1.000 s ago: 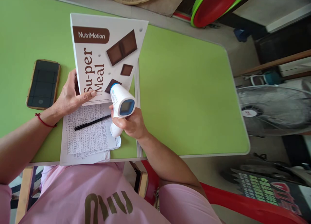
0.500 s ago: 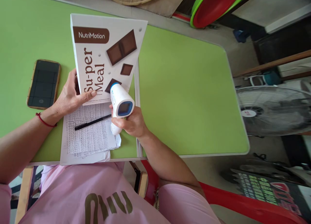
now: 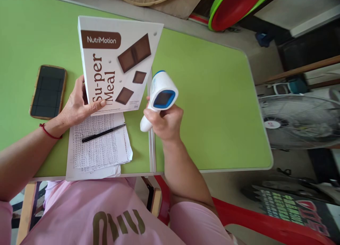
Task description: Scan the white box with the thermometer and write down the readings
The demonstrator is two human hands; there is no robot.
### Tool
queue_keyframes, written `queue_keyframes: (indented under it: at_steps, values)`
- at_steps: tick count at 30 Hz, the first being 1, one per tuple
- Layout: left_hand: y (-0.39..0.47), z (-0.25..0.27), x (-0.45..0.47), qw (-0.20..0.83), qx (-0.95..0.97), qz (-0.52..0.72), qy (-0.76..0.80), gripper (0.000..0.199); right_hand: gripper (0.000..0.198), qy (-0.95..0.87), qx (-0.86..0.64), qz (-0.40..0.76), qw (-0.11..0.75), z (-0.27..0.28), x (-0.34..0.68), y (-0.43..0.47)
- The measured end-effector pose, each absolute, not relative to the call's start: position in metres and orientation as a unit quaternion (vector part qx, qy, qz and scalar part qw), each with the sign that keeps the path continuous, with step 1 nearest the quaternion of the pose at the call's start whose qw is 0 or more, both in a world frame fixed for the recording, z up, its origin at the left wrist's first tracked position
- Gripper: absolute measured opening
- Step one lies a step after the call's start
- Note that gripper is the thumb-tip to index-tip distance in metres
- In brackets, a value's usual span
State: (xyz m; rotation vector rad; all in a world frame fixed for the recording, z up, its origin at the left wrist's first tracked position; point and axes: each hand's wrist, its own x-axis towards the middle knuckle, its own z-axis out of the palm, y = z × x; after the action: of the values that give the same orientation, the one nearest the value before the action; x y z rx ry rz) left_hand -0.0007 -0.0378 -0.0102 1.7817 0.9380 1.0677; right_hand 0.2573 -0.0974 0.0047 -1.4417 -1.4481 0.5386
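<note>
My left hand (image 3: 81,105) grips the lower left edge of a white "NutriMotion Su-per Meal" box (image 3: 106,67), its thumb across the front and its other fingers hidden behind. Brown chocolate pieces are printed on the box, which is held tilted above the table. To the right of it, my right hand (image 3: 166,121) is closed around the handle of a white and blue infrared thermometer (image 3: 163,90). Its dark screen faces me. Below the box lie handwritten papers (image 3: 101,151), with a black pen (image 3: 103,133) resting on them.
A phone (image 3: 48,91) in a worn case lies left of my left hand on the green folding table (image 3: 212,106). Beyond the table's right edge stands a fan (image 3: 297,121). Red and green basins (image 3: 236,7) are at the back, and a red chair (image 3: 265,220) is at lower right.
My right hand has carried the thermometer right and slightly up, away from the front of the box, uncovering its lower right corner. The left hand and box have barely shifted.
</note>
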Motion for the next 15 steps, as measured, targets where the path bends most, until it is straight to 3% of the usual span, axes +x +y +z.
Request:
queue_keyframes:
  at_steps: [5, 15]
  values:
    - [-0.035, -0.012, 0.0, 0.409, 0.715, 0.432, 0.368, 0.083, 0.035, -0.64, -0.666, 0.074, 0.376, -0.008, 0.274, -0.08]
    - [-0.03, -0.005, -0.01, 0.311, 0.762, 0.393, 0.41, 0.089, 0.041, -0.655, -0.716, 0.016, 0.24, -0.007, 0.284, -0.068]
